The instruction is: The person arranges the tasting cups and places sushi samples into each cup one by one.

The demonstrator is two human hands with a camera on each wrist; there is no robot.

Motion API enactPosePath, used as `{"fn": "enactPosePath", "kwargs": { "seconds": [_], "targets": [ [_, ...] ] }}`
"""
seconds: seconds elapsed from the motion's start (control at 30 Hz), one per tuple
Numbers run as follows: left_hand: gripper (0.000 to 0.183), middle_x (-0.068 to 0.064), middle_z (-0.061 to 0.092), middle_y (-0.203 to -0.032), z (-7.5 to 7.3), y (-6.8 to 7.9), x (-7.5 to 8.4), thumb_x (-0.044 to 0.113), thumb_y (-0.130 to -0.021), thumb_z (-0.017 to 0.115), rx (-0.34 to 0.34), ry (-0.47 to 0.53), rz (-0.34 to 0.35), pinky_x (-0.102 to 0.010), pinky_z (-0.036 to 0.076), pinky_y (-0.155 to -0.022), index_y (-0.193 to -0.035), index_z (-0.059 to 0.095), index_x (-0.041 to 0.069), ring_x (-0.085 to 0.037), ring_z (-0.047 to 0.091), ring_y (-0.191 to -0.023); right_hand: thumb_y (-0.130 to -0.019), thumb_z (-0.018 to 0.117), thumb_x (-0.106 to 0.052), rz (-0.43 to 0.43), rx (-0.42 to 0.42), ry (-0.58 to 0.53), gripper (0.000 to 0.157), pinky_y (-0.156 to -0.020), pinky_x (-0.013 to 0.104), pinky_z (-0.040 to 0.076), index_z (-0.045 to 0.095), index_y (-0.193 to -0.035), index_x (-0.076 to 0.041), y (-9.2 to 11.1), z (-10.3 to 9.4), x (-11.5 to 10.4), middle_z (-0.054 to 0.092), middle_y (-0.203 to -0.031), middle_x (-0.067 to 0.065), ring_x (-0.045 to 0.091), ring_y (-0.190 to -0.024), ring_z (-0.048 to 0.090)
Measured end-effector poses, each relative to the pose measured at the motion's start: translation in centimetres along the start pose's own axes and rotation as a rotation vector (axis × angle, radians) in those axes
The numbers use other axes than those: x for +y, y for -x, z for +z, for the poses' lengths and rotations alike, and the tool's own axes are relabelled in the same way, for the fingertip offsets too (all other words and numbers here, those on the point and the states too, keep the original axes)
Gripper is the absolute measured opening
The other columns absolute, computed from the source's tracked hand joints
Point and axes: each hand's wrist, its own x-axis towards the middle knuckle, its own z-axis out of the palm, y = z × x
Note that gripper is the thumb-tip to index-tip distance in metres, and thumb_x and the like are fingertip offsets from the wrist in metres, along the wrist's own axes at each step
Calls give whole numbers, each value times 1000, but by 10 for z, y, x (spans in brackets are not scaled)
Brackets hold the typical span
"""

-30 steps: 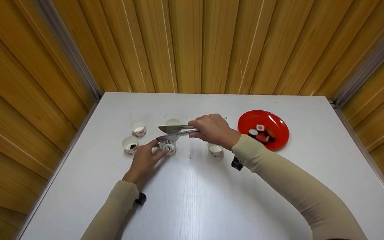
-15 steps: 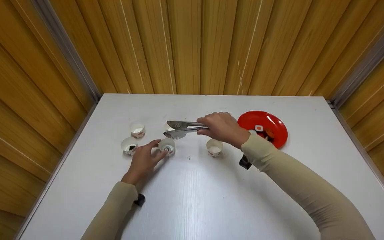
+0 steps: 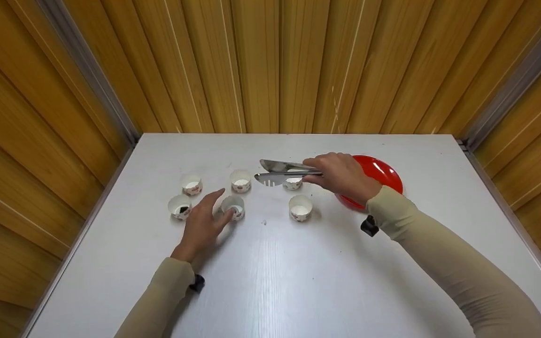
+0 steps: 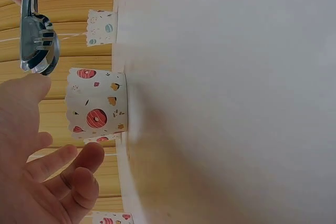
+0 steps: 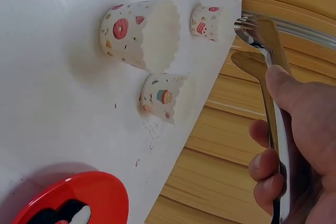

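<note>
My left hand is beside a white paper baking cup, thumb and forefinger spread at its near side. In the left wrist view its fingers are loose and apart from the patterned cup wall. With my right hand I grip metal serving tongs by the handles, above the table. The right wrist view shows the tong tips, one forked, apart with nothing between them. Partly hidden under my right forearm is a red plate. Toy sushi pieces on it show in the right wrist view.
More baking cups stand around: a left one with a black piece inside, two in the back row, another, one behind the tongs, and one nearer. Wood-patterned walls enclose the white table.
My right hand has moved right with the tongs, from over the cup by my left hand towards the red plate. The left forefinger has come away from that cup's rim.
</note>
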Motion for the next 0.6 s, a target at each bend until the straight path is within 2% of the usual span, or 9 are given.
{"fn": "enactPosePath", "kwargs": {
  "seconds": [0.2, 0.4, 0.47, 0.6],
  "targets": [
    [56, -13, 62, -141, -2, -5, 8, 30, -95, 76, 1, 0, 37, -49, 47, -106, -143, 59, 6, -31, 58, -131, -93, 78, -33, 59, 23, -11, 38, -78, 44, 57, 72, -128, -21, 13, -4, 17, 75, -100, -3, 21, -87, 66],
    [56, -12, 64, -139, -1, -9, 14, 29, -94, 77, -6, 5, 59, -49, 48, -105, -141, 60, 4, -30, 59, -129, -93, 78, -33, 85, 34, 12, 39, -80, 45, 58, 72, -129, -20, 25, -7, 33, 75, -105, -2, 22, -93, 67],
    [56, -12, 63, -139, 0, -10, 15, 28, -94, 78, -5, 7, 72, -49, 48, -104, -142, 60, 5, -30, 59, -129, -95, 76, -33, 92, 34, 19, 35, -74, 42, 56, 72, -127, -20, 29, -7, 39, 74, -100, -2, 21, -86, 65],
    [58, -12, 63, -139, 3, -13, 19, 26, -93, 79, 1, 15, 103, -50, 49, -103, -142, 58, 4, -31, 60, -128, -95, 76, -31, 121, 25, 13, 32, -61, 37, 48, 72, -124, -19, 38, -9, 52, 68, -90, -2, 15, -62, 59]
  ]
}}
